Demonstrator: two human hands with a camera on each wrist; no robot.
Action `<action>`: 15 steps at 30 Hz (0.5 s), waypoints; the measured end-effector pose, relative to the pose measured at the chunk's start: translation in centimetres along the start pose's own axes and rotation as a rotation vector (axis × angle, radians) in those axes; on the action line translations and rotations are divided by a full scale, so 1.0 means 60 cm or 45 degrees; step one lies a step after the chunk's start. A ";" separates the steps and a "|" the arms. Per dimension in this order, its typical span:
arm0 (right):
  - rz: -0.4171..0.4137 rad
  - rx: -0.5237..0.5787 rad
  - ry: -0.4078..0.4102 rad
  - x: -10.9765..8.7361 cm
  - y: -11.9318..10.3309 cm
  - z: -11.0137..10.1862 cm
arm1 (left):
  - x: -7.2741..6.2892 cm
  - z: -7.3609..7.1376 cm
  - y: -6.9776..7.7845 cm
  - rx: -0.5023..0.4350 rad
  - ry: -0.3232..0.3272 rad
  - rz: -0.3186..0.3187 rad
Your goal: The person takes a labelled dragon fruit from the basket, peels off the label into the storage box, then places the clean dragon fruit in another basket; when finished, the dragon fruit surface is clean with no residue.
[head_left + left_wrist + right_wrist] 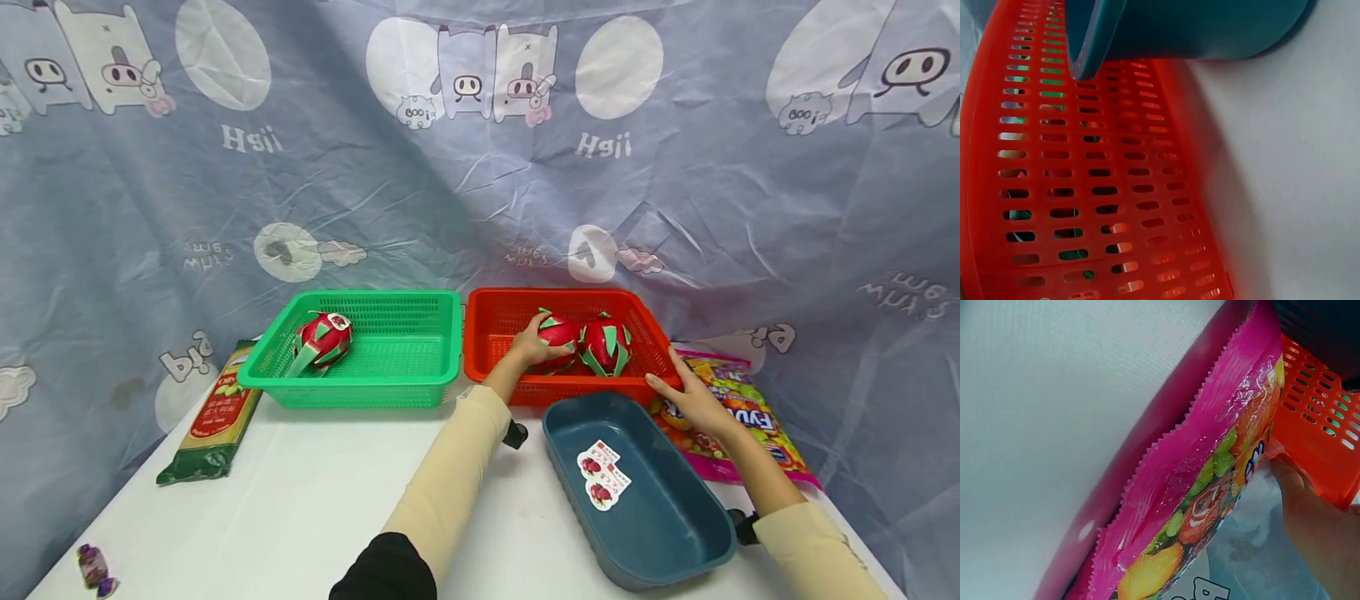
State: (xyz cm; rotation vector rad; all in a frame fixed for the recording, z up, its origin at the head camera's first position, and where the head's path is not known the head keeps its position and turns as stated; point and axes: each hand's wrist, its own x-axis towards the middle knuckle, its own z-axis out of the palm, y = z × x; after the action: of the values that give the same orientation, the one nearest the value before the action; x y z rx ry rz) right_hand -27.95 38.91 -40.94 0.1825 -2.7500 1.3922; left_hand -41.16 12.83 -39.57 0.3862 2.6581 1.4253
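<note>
Inside the red basket [558, 388], two dragon fruits sit side by side. My left hand [531, 343] reaches over the front rim and grips the left dragon fruit [558, 337], its fingers on the upper side. The other dragon fruit [609, 346] is just to the right, free of both hands. At the basket's right front corner, my right hand [697, 400] holds the rim. The right wrist view catches part of this right hand [1310, 512] against the red wall. From the left wrist, the slotted side of the basket [1085, 187] hides most of the fruit.
A green basket [360, 381] with one dragon fruit [324, 340] stands left. The blue-grey bin [660, 508], with stickers [603, 475] inside, sits before the red basket. Pasta pack [213, 417] lies left, candy bag [738, 400] right, wrapped candy [93, 568] front left.
</note>
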 end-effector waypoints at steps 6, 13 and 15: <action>0.003 -0.015 0.019 0.000 -0.001 -0.001 | -0.003 -0.018 -0.007 -0.029 -0.220 0.044; 0.001 -0.011 0.024 0.001 0.002 0.000 | -0.010 -0.052 -0.013 0.113 -0.398 0.019; -0.001 -0.001 0.025 0.001 0.003 0.003 | -0.013 -0.060 -0.015 0.109 -0.437 0.007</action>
State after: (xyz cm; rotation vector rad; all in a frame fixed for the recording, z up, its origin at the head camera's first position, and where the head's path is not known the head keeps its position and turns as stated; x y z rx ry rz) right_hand -28.02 38.87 -41.20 0.1694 -2.7348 1.3848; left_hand -41.31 9.26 -38.32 0.5876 2.4437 1.1290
